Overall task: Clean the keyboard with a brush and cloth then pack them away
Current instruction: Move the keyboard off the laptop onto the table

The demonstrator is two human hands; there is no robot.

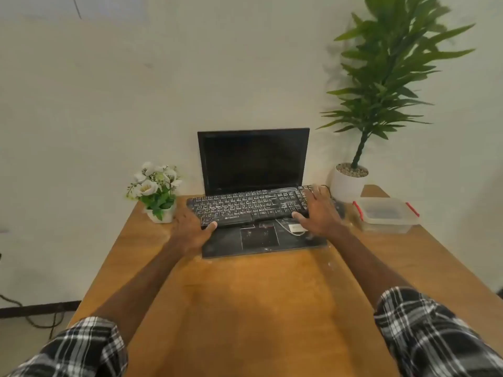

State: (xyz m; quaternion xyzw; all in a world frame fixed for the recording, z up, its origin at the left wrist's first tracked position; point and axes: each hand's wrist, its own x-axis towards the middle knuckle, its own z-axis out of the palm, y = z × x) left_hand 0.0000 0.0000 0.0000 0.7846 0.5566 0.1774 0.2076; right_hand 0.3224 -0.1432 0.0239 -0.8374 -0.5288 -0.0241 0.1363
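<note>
Being gripped at both ends, the black keyboard [245, 206] is being held across the base of an open laptop [253, 159] on the wooden table [245, 308]; whether it is touching the laptop cannot be told. Its left end is being grasped by the left hand [190, 229], thumb curled over the near edge, and its right end by the right hand [318, 213], fingers laid over the far corner. White specks are being carried on the keys. A pot of white flowers [156, 191] is standing just beyond the left hand; a clear lidded container [386, 216] is sitting outward of the right hand, with a tall potted plant [381, 77] beyond it.
</note>
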